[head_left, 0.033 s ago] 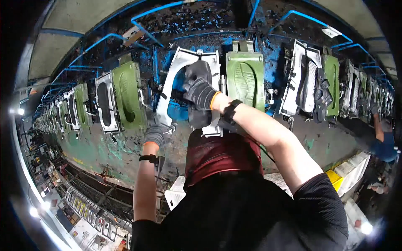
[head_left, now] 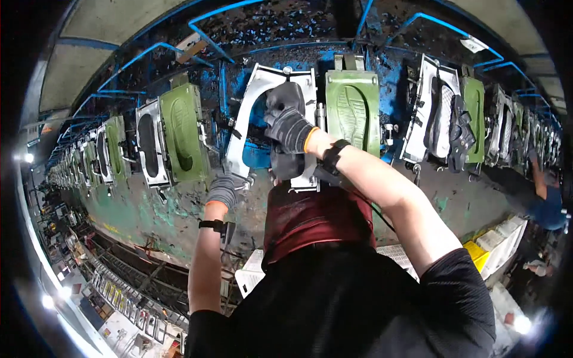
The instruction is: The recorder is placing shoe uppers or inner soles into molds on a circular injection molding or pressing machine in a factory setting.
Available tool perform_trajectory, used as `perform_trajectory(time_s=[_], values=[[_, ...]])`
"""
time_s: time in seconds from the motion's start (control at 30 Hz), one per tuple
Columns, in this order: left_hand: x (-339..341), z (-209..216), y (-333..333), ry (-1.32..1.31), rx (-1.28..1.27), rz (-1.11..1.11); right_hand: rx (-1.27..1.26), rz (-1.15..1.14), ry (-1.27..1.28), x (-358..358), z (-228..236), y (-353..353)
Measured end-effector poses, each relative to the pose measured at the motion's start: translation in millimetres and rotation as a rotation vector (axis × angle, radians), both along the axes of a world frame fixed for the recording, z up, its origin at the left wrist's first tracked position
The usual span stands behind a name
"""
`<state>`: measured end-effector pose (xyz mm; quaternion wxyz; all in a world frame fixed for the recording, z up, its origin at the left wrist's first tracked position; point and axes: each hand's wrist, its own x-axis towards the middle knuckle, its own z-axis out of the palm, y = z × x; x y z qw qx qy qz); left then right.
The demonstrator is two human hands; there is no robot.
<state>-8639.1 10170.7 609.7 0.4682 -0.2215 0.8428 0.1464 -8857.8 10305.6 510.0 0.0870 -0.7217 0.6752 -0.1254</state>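
Observation:
My right hand (head_left: 290,128), in a grey striped knit glove with an orange cuff, is closed over a dark grey foot-shaped piece (head_left: 285,95). That piece stands lengthwise in the opening of a white metal mould frame (head_left: 243,122), and my hand covers its middle. The frame's near left corner is at my left hand (head_left: 222,191), gloved alike, whose fingers are curled around it. Just right of the frame lies a green mould half (head_left: 352,110) with a ridged sole-shaped hollow.
Similar moulds run in a row both ways, among them a green half (head_left: 181,134) on the left. A black sandal (head_left: 461,137) hangs by a white frame (head_left: 416,128) on the right. Blue pipes (head_left: 206,42) rise behind. A person (head_left: 546,203) stands far right, near white crates (head_left: 504,244).
The row of moulds sits slightly higher in the picture, and the white frame a little further right. My right hand has shifted slightly with it; both hands keep their hold.

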Motion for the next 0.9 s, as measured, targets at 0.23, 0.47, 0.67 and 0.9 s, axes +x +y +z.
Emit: perform_trajectory(time_s=[0.23,0.47,0.67,0.9], values=[[86.6,-83.5,74.4,0.368,0.092,0.043,0.058,-0.187,-0.062,37.6,17.1,2.6],[47.4,-105.0,0.3,1.107,0.042,0.372,0.055,-0.663,-0.276,194.2,-6.6,79.5],[-117.4,-85.2,-11.2,1.515,-0.208,0.050,0.176,-0.717,-0.299,216.6,1.0,92.5],[-108.4,-119.7,65.2,1.121,-0.338,-0.147,0.161,-0.731,-0.427,208.8,-8.5,114.7]])
